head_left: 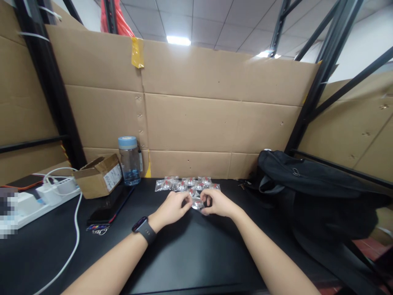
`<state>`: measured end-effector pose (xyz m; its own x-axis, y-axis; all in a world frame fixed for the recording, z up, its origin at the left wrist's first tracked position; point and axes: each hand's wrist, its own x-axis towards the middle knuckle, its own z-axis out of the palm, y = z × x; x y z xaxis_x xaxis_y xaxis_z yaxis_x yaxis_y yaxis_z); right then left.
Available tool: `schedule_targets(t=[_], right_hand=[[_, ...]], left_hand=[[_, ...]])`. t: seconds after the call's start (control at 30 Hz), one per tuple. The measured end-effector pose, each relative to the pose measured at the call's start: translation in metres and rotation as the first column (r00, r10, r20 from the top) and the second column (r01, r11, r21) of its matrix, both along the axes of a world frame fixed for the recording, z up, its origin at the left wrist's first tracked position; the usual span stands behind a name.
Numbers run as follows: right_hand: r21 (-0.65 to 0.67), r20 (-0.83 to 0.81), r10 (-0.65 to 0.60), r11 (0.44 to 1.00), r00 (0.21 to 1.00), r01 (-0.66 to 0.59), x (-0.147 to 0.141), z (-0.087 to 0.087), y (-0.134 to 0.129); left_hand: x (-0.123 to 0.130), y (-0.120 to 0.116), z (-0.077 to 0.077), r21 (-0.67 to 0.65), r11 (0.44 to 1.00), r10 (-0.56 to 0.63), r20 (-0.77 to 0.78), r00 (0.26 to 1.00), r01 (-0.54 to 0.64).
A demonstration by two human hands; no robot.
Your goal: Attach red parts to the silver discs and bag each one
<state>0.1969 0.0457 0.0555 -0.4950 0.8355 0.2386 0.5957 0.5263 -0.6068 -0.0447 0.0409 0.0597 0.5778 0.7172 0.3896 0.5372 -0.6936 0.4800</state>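
Note:
Several small clear plastic packets (181, 186), each with a round silvery item marked red inside, lie in rows at the back of the black table. The rows narrow toward me, and the nearest packet (197, 203) lies at the front. My left hand (175, 208), with a dark watch (144, 229) on its wrist, has curled fingers at this packet's left edge. On the other side, my right hand (216, 203) grips its right edge between thumb and fingers. Fingertips of both hands are partly hidden, and the exact kind of item in the packets is too small to tell.
At the left stand a water bottle (130, 164) with a blue lid, a small open cardboard box (98, 176) and a white power strip (33, 209) with a cable. A dark phone (109, 207) lies there too. A black bag (319, 196) fills the right side. Cardboard walls (190, 123) enclose the table.

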Motion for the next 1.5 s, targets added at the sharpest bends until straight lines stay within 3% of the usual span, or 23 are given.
schedule_targets(t=[0.13, 0.27, 0.53, 0.63, 0.87, 1.0, 1.23, 1.5], right_hand=[[0.044, -0.117, -0.023, 0.999, 0.993, 0.028, -0.004, -0.001, 0.001], [0.053, -0.177, -0.060, 0.996, 0.982, 0.071, -0.002, -0.003, 0.004], [-0.170, -0.282, -0.119, 0.983, 0.952, 0.073, 0.003, -0.010, 0.010], [-0.188, -0.229, -0.158, 0.975, 0.961, 0.116, -0.001, -0.012, 0.007], [0.051, 0.044, -0.193, 0.980, 0.980, 0.191, -0.009, -0.010, -0.001], [0.041, 0.066, -0.217, 0.976, 0.974, 0.215, -0.008, -0.008, -0.002], [0.089, 0.289, -0.248, 0.969, 0.924, 0.232, -0.005, -0.005, -0.004], [0.181, 0.335, -0.138, 0.980, 0.932, 0.079, -0.006, -0.007, -0.004]], left_hand=[[0.002, 0.004, -0.004, -0.071, 0.996, 0.061, 0.147, 0.987, -0.051], [0.001, 0.009, -0.007, -0.176, 0.977, 0.152, 0.200, 0.968, -0.117], [0.002, 0.011, -0.009, -0.247, 0.925, 0.311, 0.057, 0.949, -0.289], [0.005, 0.008, -0.011, -0.243, 0.909, 0.347, -0.006, 0.938, -0.338], [0.012, 0.001, -0.016, -0.098, 0.937, 0.329, -0.082, 0.941, -0.336], [0.013, 0.002, -0.018, -0.110, 0.937, 0.324, -0.073, 0.943, -0.331], [0.012, 0.004, -0.025, -0.066, 0.950, 0.292, -0.160, 0.943, -0.305], [0.011, -0.002, -0.021, 0.062, 0.974, 0.227, -0.243, 0.943, -0.218]])
